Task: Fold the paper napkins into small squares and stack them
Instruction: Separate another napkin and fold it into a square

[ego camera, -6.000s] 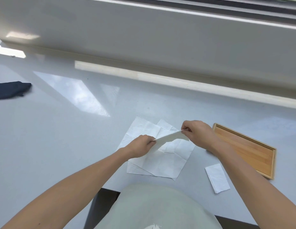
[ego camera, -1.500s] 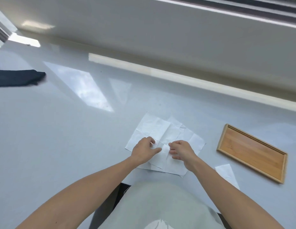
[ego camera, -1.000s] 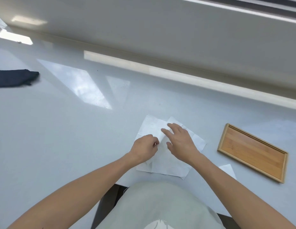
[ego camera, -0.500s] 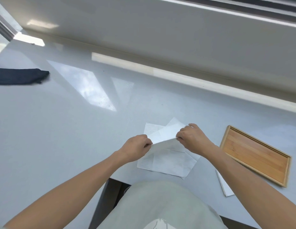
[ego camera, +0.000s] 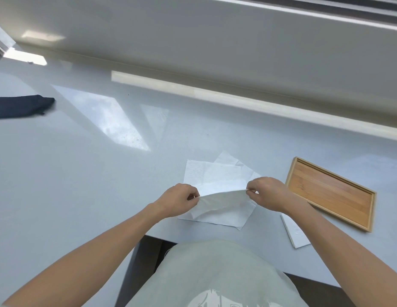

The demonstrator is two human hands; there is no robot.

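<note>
Now the left hand (ego camera: 177, 201) and right hand (ego camera: 267, 192) each pinch a corner of a white paper napkin (ego camera: 222, 199), lifted above the unfolded napkins (ego camera: 215, 173). Those lie left of the rectangular wooden tray (ego camera: 330, 193) on the glossy white desk (ego camera: 82, 173).

No legible text anywhere.

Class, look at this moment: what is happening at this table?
A person is folding a paper napkin. The left hand and right hand each pinch a corner of its raised edge, above more unfolded napkins on the table. One folded napkin lies beside the wooden tray, which holds nothing yet.
</note>
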